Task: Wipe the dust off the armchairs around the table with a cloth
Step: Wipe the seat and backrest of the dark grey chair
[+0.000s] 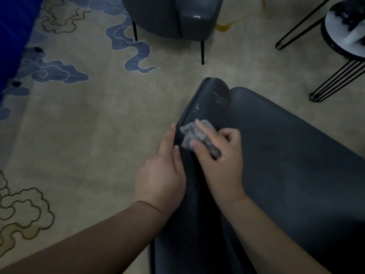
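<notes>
Right now the right hand [219,155] bunches the grey cloth [195,135] in a closed grip against the near armchair [276,155] arm, while the left hand [164,175] lies flat, steadying its edge. Pale specks just ahead suggest wiping forward next. Patterned carpet [98,125], a second armchair [171,16] and a wire-legged desk [343,36] surround it.

We reach both bare forearms forward and down, wrists close together. Our left hand [162,171] lies back-up, fingers [173,135] nearly straight and pressed flat, thumb alongside. Our right hand [221,161] sits just beside it, fingers curled and pinching, knuckles raised, index finger stretched forward.
</notes>
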A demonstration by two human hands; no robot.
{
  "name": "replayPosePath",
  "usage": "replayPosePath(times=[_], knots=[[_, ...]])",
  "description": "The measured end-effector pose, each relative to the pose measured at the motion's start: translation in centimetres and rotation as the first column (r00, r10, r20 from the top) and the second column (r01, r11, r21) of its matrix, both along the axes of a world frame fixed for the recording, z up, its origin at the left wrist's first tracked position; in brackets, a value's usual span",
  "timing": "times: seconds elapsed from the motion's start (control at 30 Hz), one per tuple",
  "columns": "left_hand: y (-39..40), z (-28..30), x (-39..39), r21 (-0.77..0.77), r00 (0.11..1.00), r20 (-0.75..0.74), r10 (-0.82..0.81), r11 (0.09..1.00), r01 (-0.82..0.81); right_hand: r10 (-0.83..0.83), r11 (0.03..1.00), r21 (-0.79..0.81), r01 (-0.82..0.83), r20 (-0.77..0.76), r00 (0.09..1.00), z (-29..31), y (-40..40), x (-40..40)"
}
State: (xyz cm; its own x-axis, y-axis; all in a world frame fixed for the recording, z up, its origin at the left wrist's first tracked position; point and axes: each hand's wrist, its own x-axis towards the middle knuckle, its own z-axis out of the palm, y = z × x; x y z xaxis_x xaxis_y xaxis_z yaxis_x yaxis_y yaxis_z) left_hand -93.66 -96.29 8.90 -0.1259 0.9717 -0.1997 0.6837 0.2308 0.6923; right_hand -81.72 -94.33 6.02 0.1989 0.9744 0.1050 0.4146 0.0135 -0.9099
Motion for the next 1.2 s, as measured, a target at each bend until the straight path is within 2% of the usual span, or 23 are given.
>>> replayPosePath(times=[0.07,0.27,0.43,0.53,0.6,0.63,0.7,0.77,0.8,0.9,0.97,1.07,1.13,1.2], knots=[[0.0,0.0,-0.1,0.003,1.000,0.002,0.002,1.000,-0.002,0.057,0.998,0.018,-0.058,0.042,0.997,-0.2,-0.4,0.0],[-0.1,-0.2,-0.2,-0.006,1.000,-0.014,0.004,1.000,-0.004,-0.093,0.994,-0.054,0.091,-0.052,0.994,-0.5,2.6,-0.2],[0.1,-0.2,-0.1,-0.020,1.000,0.002,0.017,1.000,-0.017,0.083,0.994,0.063,-0.086,0.046,0.995,-0.5,-0.9,0.2],[0.2,-0.3,-0.1,0.000,1.000,-0.026,0.005,1.000,-0.005,0.049,0.998,0.039,-0.052,0.069,0.996,-0.8,0.0,0.1],[0.0,-0.2,-0.1,0.004,0.999,-0.043,0.002,1.000,-0.002,-0.111,0.993,-0.034,0.109,-0.067,0.992,-1.0,1.6,0.1],[-0.1,-0.1,-0.1,-0.003,0.999,-0.038,0.003,1.000,-0.003,-0.230,0.972,-0.093,0.216,-0.177,0.957,-1.1,2.7,0.4],[-0.2,-0.1,-0.1,-0.023,1.000,-0.024,0.004,1.000,-0.004,-0.426,0.904,-0.203,0.376,-0.362,0.829,-1.3,5.1,1.3],[-0.1,-0.1,-0.1,-0.039,1.000,-0.006,0.010,0.999,-0.011,-0.476,0.878,-0.289,0.381,-0.460,0.749,-1.5,7.7,2.1],[-0.1,-0.2,-0.1,-0.043,1.000,0.002,0.013,0.999,-0.013,-0.480,0.874,-0.333,0.355,-0.464,0.745,-1.5,9.0,2.3],[-0.1,-0.2,-0.1,-0.026,1.000,0.002,0.018,1.000,-0.018,-0.421,0.886,-0.355,0.298,-0.350,0.837,-1.4,10.1,2.2],[-0.1,-0.2,-0.1,-0.009,1.000,-0.011,0.021,1.000,-0.021,-0.268,0.944,-0.251,0.215,-0.198,0.943,-1.4,8.5,2.0],[-0.1,0.1,0.1,-0.014,1.000,-0.001,0.022,1.000,-0.022,-0.048,0.994,-0.106,0.037,-0.103,0.994,-1.4,4.6,1.5],[0.1,0.2,0.1,-0.015,1.000,-0.001,0.026,1.000,-0.026,-0.066,0.992,-0.111,0.053,-0.111,0.992,-1.3,4.6,1.4],[0.2,0.2,0.2,-0.025,0.999,-0.026,0.023,0.999,-0.024,-0.179,0.973,-0.170,0.159,-0.112,0.977,-1.3,6.6,1.7]])
